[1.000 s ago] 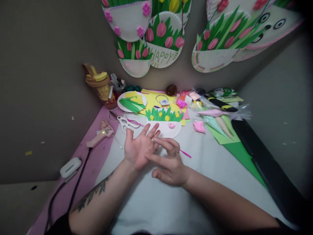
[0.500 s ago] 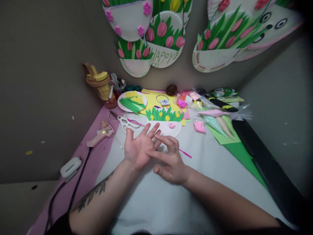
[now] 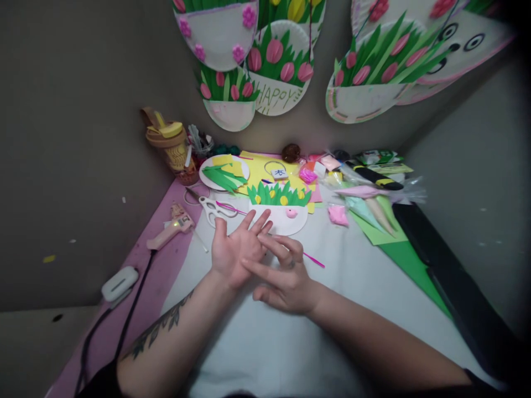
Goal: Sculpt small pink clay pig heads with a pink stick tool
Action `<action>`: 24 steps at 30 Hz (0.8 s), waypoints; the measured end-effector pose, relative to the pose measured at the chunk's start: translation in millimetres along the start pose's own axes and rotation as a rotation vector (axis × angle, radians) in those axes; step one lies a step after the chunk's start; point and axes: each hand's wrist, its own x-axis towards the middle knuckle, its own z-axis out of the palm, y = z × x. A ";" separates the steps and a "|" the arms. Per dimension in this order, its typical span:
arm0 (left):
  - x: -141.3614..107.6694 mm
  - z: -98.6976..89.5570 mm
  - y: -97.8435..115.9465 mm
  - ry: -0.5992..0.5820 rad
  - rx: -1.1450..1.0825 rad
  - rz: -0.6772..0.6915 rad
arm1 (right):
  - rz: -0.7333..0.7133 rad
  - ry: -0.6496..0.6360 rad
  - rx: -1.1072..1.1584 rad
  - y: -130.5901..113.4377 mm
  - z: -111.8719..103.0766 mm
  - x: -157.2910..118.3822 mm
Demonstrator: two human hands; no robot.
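My left hand [image 3: 238, 251] is palm up with its fingers spread, and nothing lies on the palm that I can make out. Fingers of my right hand [image 3: 286, 276] rest over that palm, apart from one another, with the thumb held out. Just beyond both hands lies a white paper-plate piece [image 3: 277, 221] with green paper grass [image 3: 286, 194], small yellow flowers and a small pink shape [image 3: 291, 213]. A magenta stick [image 3: 314, 260] shows to the right of my right hand, partly hidden behind it.
White scissors [image 3: 213, 209], a pink glue gun [image 3: 172, 229] and a cup [image 3: 176, 149] are at left. A plate with green strips [image 3: 224, 177] lies behind. Clay bags [image 3: 338, 214], green sheets [image 3: 415, 271] and a black object [image 3: 460, 293] are at right. Paper-plate crafts [image 3: 230, 113] hang above.
My right hand has shifted slightly left and down across my left palm, its fingers a little more bent. My left hand has stayed nearly still.
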 end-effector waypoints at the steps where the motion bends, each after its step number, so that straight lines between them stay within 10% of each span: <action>1: -0.1 0.0 -0.2 -0.007 0.000 -0.003 | 0.018 0.003 -0.021 -0.2 0.3 -0.1; 24: 0.8 -0.7 -0.9 -0.007 0.003 0.012 | 0.012 -0.023 0.031 -0.4 1.4 -0.1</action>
